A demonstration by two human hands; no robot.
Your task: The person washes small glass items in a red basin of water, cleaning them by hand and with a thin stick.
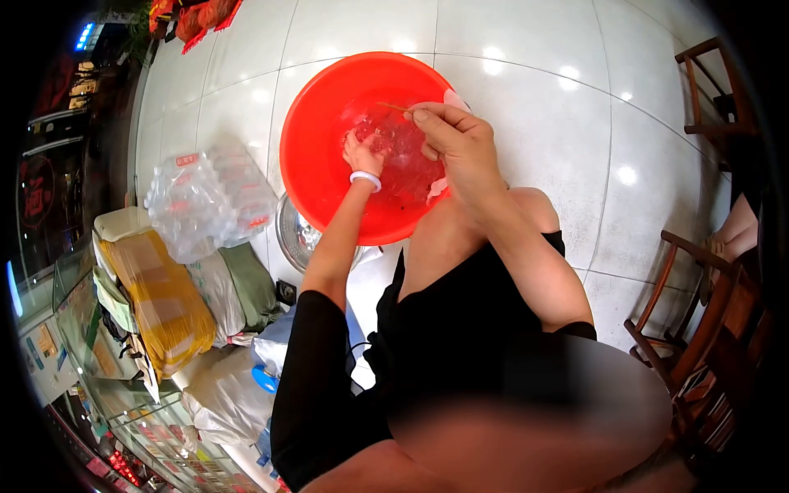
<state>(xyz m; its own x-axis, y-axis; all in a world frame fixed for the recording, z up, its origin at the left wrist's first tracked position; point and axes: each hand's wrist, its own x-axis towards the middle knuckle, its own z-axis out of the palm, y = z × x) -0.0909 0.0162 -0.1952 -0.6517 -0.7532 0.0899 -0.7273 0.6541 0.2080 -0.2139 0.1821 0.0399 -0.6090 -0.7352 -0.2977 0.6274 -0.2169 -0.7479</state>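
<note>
A large red plastic basin (308, 99) stands on the floor in front of my knees, with clear rippling water (403, 168) in it. My left hand (366, 154), with a white bangle (366, 177) at the wrist, reaches down into the basin. Its fingers are spread at the water, and their tips are partly hidden. Over the basin's right side, my right hand (459, 135) pinches a thin brown stick (393, 107) between thumb and forefinger. The stick points left above the water. A pale pink thing (437, 190) shows by the basin's near right wall; its kind is unclear.
A round metal pan (294, 234) sits against the basin's lower left. Plastic-wrapped bottles (209, 193), a yellow taped parcel (159, 292) and bags (234, 394) line the left. Wooden chairs (686, 320) stand at right, beside another person's bare limb (737, 230).
</note>
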